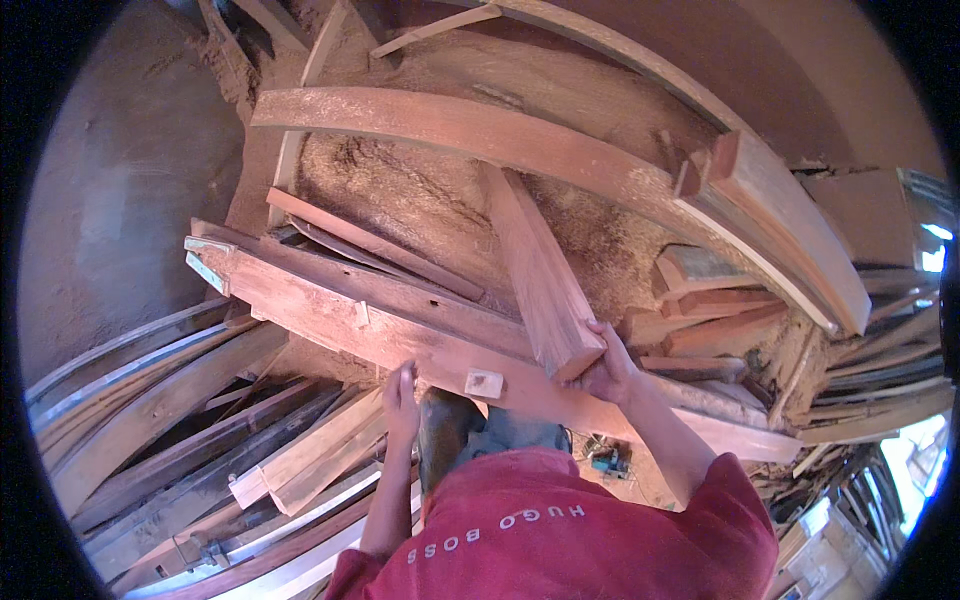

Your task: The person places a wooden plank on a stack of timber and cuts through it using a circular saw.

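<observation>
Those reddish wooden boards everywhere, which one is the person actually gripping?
The short thick plank angled across the long beam. The right hand clasps its near end; the left hand only rests against the beam's edge. The other boards lie untouched.

Sawdust heap (420,200) mid-frame; long curved plank (480,130) arching just beyond it, stacked offcuts (710,300) right of it, loose boards (200,420) lower left of it.

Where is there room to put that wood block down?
The sawdust bed between the curved beam and the long beam is bare left of the block. The plank pile by the left hand and the offcuts beyond the right hand are crowded.
</observation>
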`<state>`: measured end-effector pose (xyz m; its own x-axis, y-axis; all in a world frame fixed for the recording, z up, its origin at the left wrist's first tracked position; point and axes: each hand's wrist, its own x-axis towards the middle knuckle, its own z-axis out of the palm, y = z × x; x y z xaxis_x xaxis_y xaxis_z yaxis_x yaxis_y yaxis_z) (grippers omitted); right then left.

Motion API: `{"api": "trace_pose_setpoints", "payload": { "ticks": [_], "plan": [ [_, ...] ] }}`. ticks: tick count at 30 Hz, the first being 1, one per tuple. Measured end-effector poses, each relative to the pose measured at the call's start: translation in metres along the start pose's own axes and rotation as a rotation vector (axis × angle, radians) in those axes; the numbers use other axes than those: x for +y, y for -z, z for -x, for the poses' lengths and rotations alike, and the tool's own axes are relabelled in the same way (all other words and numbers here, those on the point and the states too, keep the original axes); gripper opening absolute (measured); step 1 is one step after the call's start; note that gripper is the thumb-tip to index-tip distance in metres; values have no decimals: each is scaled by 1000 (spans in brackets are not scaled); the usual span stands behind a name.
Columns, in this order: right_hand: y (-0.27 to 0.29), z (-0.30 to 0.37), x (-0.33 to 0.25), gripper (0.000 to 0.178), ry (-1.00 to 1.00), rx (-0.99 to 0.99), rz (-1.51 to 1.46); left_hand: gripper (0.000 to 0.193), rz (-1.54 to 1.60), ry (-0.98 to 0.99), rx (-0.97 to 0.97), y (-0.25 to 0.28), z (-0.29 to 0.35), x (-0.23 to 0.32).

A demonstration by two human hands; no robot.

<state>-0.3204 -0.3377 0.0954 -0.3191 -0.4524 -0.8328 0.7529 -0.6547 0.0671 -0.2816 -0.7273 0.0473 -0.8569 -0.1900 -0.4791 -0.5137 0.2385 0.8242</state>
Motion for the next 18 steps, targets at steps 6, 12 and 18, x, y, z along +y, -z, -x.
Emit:
{"api": "trace_pose_setpoints", "payload": {
  "ticks": [6, 12, 18],
  "plan": [
    [-15, 64, 66, 80, 30, 203, 67, 45, -45, -45, -396, -93, -66, 6],
    [-70, 92, 97, 77, 33, 396, 338, 101, 605, 805, -751, -194, -109, 30],
    [-105, 133, 166, 74, -4, 546, 506, 116, 643, 1036, -747, -169, -78, 44]
  ]
}}
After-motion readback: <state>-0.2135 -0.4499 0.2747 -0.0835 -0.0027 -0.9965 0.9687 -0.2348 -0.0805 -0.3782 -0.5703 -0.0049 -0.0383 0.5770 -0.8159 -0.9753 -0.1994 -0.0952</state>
